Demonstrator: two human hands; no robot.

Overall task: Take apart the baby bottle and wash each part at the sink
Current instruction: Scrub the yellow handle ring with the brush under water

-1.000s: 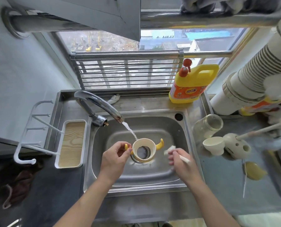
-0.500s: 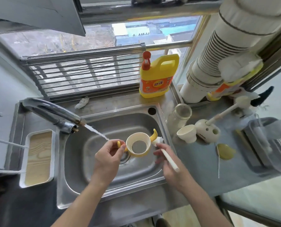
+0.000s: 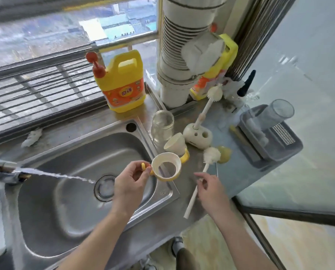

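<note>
Now our left hand [image 3: 127, 183] pinches the yellow-handled cream plastic ring [image 3: 174, 161]. Our right hand [image 3: 211, 190] touches the white bristle brush [image 3: 211, 155]; grip, we cannot tell.

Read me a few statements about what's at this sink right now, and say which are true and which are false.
1. A stream of water runs from the tap. True.
2. The left hand holds the collar ring by a yellow handle. True.
3. The glass bottle lies in the sink. False: it stands on the counter, right of the sink.
4. The white brush holder is empty. False: a long brush stands in it.
5. The collar ring is under the running water. False: the water lands near the drain, left of the ring.
</note>
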